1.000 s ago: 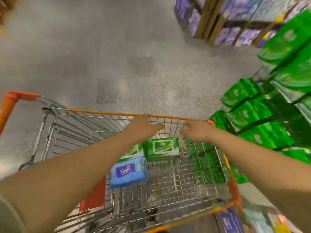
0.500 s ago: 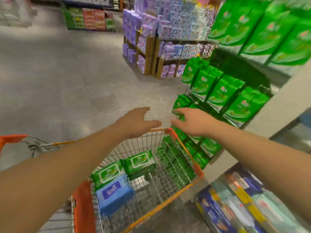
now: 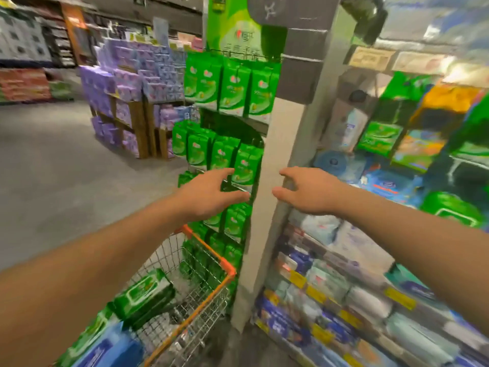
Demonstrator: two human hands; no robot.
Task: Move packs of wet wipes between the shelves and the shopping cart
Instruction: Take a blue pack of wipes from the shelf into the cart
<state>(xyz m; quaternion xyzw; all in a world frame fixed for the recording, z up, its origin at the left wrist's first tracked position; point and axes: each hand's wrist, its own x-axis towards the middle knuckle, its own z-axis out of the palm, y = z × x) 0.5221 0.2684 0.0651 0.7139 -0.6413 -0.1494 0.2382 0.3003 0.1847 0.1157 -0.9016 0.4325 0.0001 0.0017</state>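
Note:
Both my arms reach forward at chest height. My left hand (image 3: 209,194) is spread and empty in front of hanging green packs (image 3: 246,165) on the shelf end. My right hand (image 3: 309,190) is also empty, fingers relaxed, in front of the grey shelf post (image 3: 267,234). Below my left arm the wire shopping cart (image 3: 211,263) with an orange rim holds a green pack of wet wipes (image 3: 144,294), a second green pack (image 3: 90,337) and a blue pack (image 3: 111,350). Shelves to the right carry blurred wipe packs (image 3: 381,136).
A stack of purple packs on wooden pallets (image 3: 127,102) stands across the grey aisle floor (image 3: 53,168). Lower right shelves with yellow price tags (image 3: 317,292) hold many white and blue packs. More shelving lines the far left.
The view has swung up and to the right, from the cart to the shelves. Both hands have risen from above the cart's rim to shelf height, still empty.

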